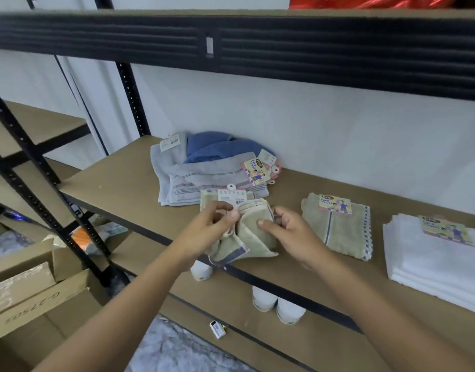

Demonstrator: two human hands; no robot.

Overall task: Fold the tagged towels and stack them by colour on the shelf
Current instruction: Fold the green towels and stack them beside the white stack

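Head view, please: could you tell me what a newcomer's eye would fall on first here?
The two hands at the centre draw the eye: left hand and right hand grip a loose beige towel at the front edge of the shelf. Behind it lies a heap of grey towels and a blue towel; to the right sit a folded beige towel and a white stack, each bearing a bright tag.

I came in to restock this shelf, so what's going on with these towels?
A person is folding a tagged beige terry towel over the front of the brown board shelf, left hand and right hand both pinching it. A folded beige towel lies to its right, a stack of white towels farther right, loose grey towels and a blue towel behind.
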